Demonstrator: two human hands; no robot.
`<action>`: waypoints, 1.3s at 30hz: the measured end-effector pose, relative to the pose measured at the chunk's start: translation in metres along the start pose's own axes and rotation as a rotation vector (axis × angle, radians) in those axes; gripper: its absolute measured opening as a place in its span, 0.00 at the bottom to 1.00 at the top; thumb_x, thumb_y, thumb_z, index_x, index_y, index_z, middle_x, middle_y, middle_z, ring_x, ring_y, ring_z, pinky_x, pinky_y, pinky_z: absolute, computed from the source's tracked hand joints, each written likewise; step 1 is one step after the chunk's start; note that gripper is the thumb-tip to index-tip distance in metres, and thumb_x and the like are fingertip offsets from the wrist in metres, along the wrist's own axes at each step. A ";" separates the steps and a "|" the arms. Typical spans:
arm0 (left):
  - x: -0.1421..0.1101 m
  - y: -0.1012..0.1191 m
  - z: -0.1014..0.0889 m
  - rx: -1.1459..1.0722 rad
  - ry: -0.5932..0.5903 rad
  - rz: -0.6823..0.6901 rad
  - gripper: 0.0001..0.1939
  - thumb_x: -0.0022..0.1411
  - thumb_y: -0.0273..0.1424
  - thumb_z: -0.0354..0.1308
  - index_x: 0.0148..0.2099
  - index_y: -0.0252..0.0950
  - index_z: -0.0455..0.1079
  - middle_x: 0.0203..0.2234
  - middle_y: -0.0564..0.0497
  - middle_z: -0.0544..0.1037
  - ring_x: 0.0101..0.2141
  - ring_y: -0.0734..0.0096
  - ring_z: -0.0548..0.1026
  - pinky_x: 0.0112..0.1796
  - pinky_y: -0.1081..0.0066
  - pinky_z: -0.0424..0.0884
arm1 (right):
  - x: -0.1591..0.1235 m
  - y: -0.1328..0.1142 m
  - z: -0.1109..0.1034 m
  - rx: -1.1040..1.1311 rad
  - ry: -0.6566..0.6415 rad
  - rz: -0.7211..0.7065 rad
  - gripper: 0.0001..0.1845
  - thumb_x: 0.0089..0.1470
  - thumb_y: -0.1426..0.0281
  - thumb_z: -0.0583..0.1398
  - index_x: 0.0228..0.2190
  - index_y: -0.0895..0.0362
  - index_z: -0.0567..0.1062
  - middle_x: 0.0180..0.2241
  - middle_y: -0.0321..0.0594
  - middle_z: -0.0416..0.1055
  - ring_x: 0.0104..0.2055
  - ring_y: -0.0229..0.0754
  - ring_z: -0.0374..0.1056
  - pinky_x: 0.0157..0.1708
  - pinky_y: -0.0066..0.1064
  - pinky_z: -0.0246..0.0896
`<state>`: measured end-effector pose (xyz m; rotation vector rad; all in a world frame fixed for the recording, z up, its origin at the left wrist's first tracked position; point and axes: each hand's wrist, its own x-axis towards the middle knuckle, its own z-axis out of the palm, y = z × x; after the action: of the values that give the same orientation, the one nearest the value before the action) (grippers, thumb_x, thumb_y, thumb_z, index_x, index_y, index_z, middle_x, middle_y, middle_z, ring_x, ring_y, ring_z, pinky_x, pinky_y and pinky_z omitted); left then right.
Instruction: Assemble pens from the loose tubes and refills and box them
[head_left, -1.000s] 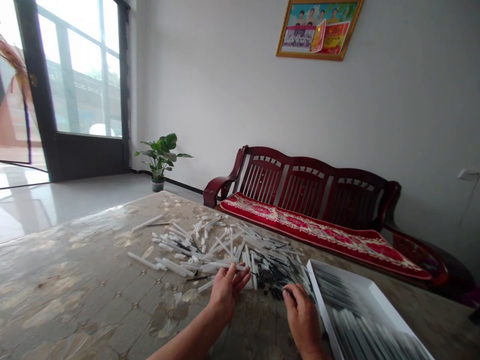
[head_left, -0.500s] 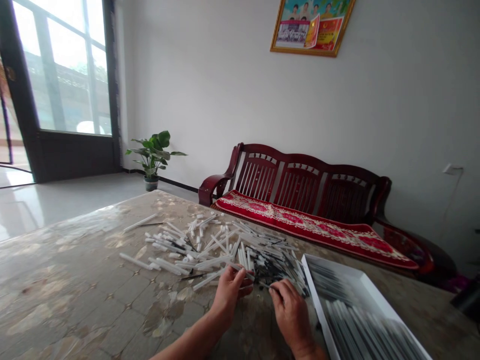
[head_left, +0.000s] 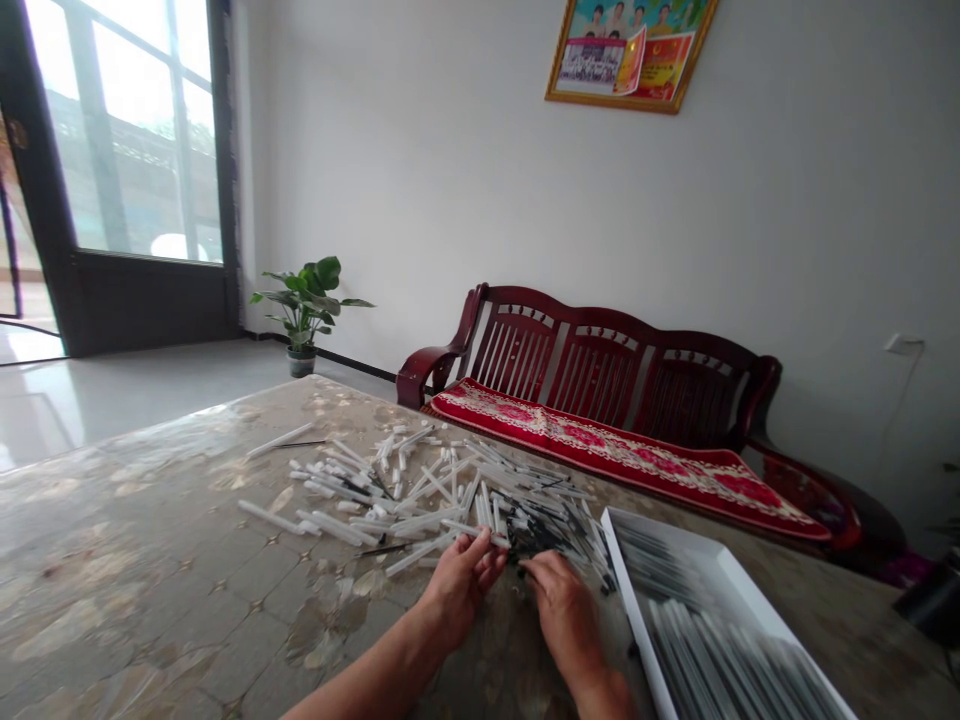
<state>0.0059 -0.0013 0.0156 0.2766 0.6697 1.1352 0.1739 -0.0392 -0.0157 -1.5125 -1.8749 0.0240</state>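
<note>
A heap of white pen barrels and caps lies spread over the patterned table, mixed with thin black refills at its right end. My left hand is at the near edge of the heap, fingers curled round a white barrel. My right hand is just to its right, fingers bent down into the black refills, pinching something too small to name. The two hands are almost touching.
A white tray holding several finished pens stands at the right of my hands. Behind the table are a dark wooden bench with a red cushion, a potted plant and a glass door.
My right hand has moved left from the tray's edge toward my left hand. My left hand has stayed on the white barrel. The camera has turned a little to the right.
</note>
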 end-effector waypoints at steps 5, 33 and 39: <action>0.001 -0.003 -0.001 -0.020 -0.010 -0.006 0.08 0.63 0.20 0.58 0.30 0.30 0.69 0.22 0.49 0.79 0.22 0.78 0.78 0.27 0.80 0.77 | 0.004 -0.017 0.006 -0.153 0.035 -0.074 0.18 0.56 0.77 0.55 0.35 0.46 0.82 0.31 0.38 0.77 0.36 0.45 0.72 0.34 0.31 0.64; -0.002 -0.008 -0.002 -0.025 -0.052 -0.053 0.07 0.55 0.15 0.64 0.32 0.29 0.72 0.24 0.46 0.82 0.22 0.73 0.80 0.28 0.80 0.78 | 0.005 -0.038 0.013 0.976 0.317 0.622 0.21 0.41 0.54 0.68 0.33 0.57 0.77 0.32 0.44 0.80 0.32 0.49 0.77 0.27 0.34 0.73; -0.004 -0.007 -0.001 0.001 -0.052 -0.042 0.07 0.56 0.15 0.63 0.31 0.30 0.72 0.24 0.46 0.82 0.22 0.75 0.80 0.28 0.81 0.77 | 0.006 -0.036 0.016 0.956 0.332 0.637 0.22 0.39 0.53 0.68 0.31 0.57 0.78 0.30 0.43 0.80 0.30 0.49 0.77 0.26 0.34 0.72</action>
<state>0.0100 -0.0080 0.0125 0.2905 0.6271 1.0846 0.1345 -0.0391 -0.0087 -1.2225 -0.8219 0.7897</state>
